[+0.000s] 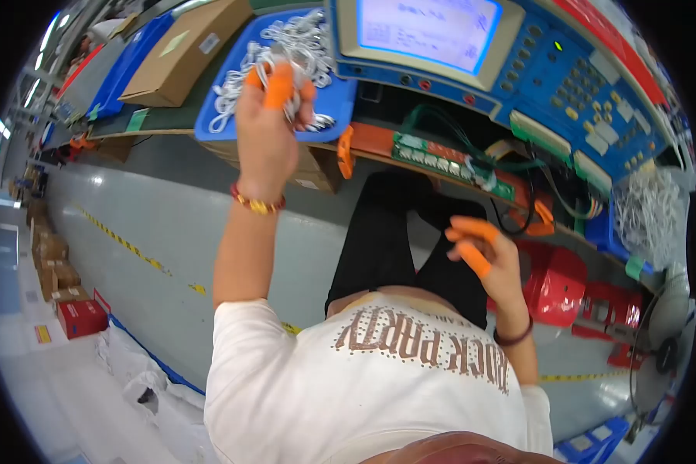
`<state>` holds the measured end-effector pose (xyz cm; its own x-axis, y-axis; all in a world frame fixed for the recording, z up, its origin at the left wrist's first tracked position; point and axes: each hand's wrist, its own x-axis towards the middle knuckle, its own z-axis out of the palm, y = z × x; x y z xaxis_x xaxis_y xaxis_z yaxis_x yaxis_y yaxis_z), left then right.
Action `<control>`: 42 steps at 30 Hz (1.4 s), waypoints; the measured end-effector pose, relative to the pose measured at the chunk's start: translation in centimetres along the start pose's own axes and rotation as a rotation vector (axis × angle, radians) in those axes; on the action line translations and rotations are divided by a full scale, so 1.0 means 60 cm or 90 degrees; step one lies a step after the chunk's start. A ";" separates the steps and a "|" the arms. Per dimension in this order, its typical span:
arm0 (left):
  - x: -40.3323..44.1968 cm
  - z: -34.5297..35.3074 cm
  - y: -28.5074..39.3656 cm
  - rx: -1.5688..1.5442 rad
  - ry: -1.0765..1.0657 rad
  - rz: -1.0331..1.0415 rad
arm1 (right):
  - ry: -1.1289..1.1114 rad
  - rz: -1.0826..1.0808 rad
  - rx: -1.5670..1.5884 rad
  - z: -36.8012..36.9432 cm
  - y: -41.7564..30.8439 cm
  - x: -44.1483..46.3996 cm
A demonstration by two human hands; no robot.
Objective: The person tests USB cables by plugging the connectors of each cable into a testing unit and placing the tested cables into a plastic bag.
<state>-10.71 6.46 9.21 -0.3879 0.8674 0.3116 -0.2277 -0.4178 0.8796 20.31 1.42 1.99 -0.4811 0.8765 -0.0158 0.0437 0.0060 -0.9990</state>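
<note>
Left hand (271, 124) at cables (301, 39) in tray (342, 99), grip can't tell. Right hand (499, 263) loose, holding nothing.

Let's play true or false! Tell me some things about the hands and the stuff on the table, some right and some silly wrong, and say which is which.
1. The left hand is at the white cables in the blue tray. True.
2. The right hand is in the blue tray too. False: it is away from the tray, near the black trousers.
3. Both hands have orange finger covers. True.
4. The screen is dark. False: it is lit up.
5. The cardboard box sits on top of the blue tray. False: it is beside the tray, to its left.
6. The shirt is white with words on it. True.
</note>
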 end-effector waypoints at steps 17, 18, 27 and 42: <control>-0.200 0.102 -0.166 -0.186 -0.093 -0.355 | 0.300 -0.085 0.255 0.041 0.027 0.054; -0.200 0.095 -0.165 -0.194 -0.092 -0.350 | 0.281 -0.065 0.264 0.038 0.025 0.055; -0.192 0.112 -0.135 0.171 -0.205 -0.271 | 0.223 -0.012 0.218 0.040 0.046 0.055; -0.214 0.114 -0.168 0.060 -0.273 -0.385 | 0.202 0.019 0.292 0.027 0.053 0.025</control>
<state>2.66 1.38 -1.22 0.1677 0.9758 -0.1403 -0.2062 0.1739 0.9629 18.30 2.00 -1.27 -0.1952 0.9754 -0.1026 -0.3667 -0.1696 -0.9147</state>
